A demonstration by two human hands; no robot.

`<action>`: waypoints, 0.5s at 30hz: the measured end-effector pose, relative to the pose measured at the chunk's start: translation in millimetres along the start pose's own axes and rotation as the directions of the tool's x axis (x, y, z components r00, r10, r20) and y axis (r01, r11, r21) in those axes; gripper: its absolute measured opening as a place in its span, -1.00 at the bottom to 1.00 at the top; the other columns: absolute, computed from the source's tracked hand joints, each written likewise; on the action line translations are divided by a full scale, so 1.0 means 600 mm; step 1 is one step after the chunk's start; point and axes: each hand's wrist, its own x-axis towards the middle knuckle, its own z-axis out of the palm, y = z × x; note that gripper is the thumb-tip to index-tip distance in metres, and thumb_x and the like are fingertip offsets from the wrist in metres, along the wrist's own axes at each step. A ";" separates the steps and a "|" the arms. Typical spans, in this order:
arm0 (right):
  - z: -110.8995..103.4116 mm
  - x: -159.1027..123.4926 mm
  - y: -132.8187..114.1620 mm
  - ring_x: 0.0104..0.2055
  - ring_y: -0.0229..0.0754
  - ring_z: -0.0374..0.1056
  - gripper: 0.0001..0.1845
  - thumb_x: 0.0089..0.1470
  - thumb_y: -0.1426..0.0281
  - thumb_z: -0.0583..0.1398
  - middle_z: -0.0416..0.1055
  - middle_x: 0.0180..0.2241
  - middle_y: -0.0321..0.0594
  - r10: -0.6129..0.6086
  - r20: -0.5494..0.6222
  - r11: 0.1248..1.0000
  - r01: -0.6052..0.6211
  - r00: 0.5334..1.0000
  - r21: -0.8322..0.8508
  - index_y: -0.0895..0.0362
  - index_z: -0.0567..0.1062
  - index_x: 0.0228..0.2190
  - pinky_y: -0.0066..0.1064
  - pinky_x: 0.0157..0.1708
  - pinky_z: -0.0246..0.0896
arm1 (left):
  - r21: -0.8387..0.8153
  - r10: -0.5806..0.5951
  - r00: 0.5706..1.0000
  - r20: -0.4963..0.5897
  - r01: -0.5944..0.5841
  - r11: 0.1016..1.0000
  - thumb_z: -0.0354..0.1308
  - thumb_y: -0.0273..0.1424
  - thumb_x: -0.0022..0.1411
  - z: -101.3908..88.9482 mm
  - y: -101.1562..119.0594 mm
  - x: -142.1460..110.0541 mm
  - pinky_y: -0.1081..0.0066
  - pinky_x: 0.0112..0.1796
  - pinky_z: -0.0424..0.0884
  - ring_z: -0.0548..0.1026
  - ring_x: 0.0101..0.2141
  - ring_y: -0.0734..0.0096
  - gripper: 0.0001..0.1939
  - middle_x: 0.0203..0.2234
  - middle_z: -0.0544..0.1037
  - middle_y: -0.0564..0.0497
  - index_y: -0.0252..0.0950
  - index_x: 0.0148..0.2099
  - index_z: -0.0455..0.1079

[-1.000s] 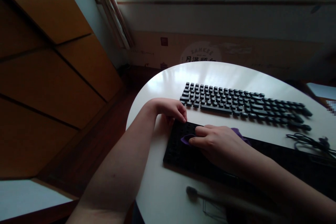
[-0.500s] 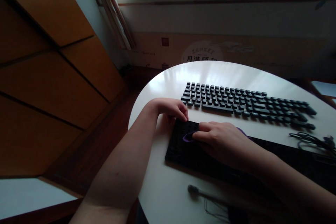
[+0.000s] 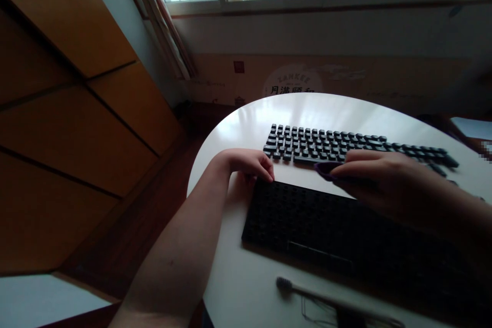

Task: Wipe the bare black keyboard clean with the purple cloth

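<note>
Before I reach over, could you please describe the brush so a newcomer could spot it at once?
On the white table, find the long black keyboard base. The brush lies on its near side, near the picture's bottom. A dark bristled head at its left end sets it apart from the thin wire loop beside it.
</note>
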 end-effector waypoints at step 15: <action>0.103 -0.024 -0.057 -0.23 -0.14 0.43 -0.79 0.27 0.42 0.16 0.46 -0.12 -0.08 0.059 0.027 0.986 -0.062 0.998 0.154 0.06 0.58 -0.13 -0.31 -0.25 0.41 | 0.046 -0.003 1.000 -0.007 0.003 0.999 0.35 -0.20 0.00 -0.001 0.006 0.000 0.49 -0.54 0.37 0.43 -0.54 0.45 -0.66 -0.56 0.46 0.12 -0.26 -0.19 0.51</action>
